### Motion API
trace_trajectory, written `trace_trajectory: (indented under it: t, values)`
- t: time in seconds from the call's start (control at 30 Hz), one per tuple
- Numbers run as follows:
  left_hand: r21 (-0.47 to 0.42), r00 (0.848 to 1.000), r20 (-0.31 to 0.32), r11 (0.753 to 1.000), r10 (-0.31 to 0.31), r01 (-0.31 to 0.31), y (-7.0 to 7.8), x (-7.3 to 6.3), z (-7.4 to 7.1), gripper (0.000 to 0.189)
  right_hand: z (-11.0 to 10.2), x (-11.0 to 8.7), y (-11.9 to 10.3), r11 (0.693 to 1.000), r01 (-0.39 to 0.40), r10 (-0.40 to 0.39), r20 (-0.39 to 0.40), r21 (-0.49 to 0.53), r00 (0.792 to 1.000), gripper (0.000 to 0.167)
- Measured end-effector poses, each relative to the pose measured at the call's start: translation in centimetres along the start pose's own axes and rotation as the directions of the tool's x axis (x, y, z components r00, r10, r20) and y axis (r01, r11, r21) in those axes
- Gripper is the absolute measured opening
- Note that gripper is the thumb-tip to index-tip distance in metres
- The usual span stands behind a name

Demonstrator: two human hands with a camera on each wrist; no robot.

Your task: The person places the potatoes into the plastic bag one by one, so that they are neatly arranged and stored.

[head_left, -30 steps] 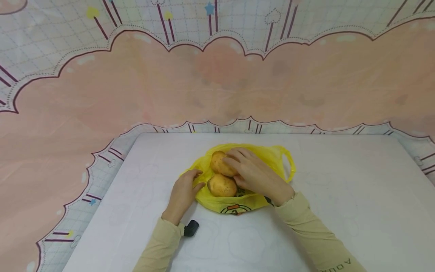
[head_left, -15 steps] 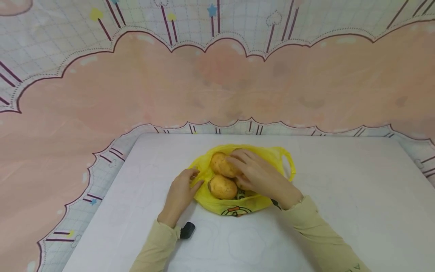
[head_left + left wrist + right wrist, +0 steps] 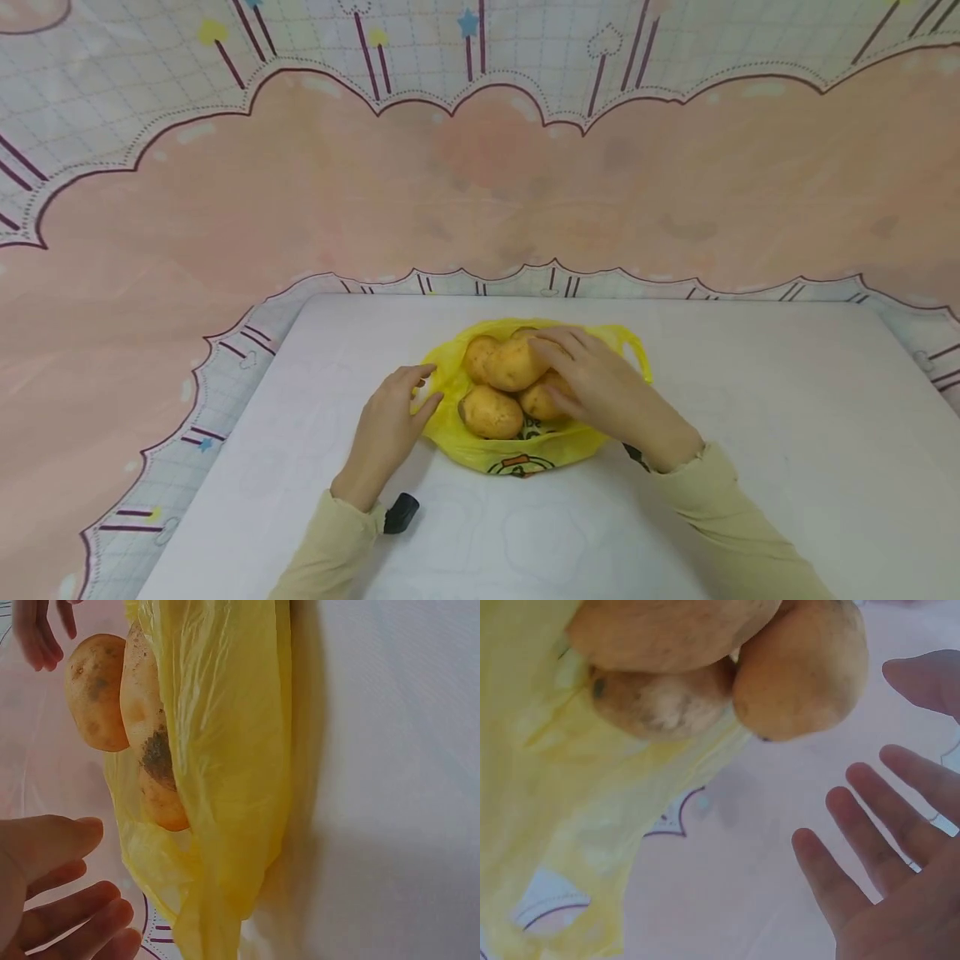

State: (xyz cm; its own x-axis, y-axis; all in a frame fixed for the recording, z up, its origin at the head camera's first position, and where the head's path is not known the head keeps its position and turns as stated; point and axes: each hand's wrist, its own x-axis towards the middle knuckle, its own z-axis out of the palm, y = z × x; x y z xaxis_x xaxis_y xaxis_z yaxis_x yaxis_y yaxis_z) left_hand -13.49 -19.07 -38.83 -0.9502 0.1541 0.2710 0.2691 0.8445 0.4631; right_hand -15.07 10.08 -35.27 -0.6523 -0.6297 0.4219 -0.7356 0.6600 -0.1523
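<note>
Several potatoes [image 3: 491,412] lie piled on a yellow plastic bag [image 3: 459,447]; one potato [image 3: 513,364] rests on top of others. My left hand [image 3: 384,429] hovers just off the bag's left edge, fingers parted and holding nothing. In the left wrist view, a gap shows between its fingers and the bag [image 3: 225,772]. My right hand [image 3: 615,392] is at the pile's right side and covers part of it in the head view. The right wrist view shows its fingers spread, apart from the nearest potato [image 3: 802,671].
A loop handle [image 3: 637,348] of the bag sticks out at its right end. The white table [image 3: 787,433] lies under everything, with a patterned cloth [image 3: 480,192] behind it. A small black device [image 3: 401,513] is worn at the left wrist.
My right hand has drawn off the top potato to the right, leaving more potatoes visible. My left hand has moved slightly left and toward me, away from the bag's edge.
</note>
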Motion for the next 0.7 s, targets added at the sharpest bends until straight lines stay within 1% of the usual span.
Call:
trace_trajectory:
  t: [0.1, 0.23, 0.47, 0.57, 0.7]
  values:
    - [0.019, 1.0, -0.02, 1.0, 0.023, -0.022, 0.3, -0.1, -0.4, 0.046, -0.3, -0.7, 0.4, 1.0, -0.009, 0.009, -0.009, -0.015, 1.0, 0.057]
    - [0.044, 0.997, -0.029, 0.997, 0.071, -0.069, 0.5, 0.0, -0.5, 0.048, -0.7, -1.7, 0.8, 0.999, -0.031, 0.031, -0.011, -0.045, 0.999, 0.059]
    - [0.094, 0.983, -0.048, 0.98, 0.178, -0.173, 0.7, 0.0, -0.9, 0.05, -1.7, -3.4, 1.2, 0.987, -0.131, 0.132, 0.003, -0.095, 0.991, 0.067]
    - [0.105, 0.978, -0.051, 0.975, 0.202, -0.195, 0.8, 0.0, -1.1, 0.052, -1.9, -4.2, 1.5, 0.983, -0.153, 0.153, -0.005, -0.1, 0.988, 0.069]
    - [0.123, 0.978, -0.045, 0.972, 0.205, -0.198, 1.1, -0.1, -1.2, 0.057, -1.8, -5.2, 1.9, 0.981, -0.167, 0.164, -0.035, -0.096, 0.986, 0.074]
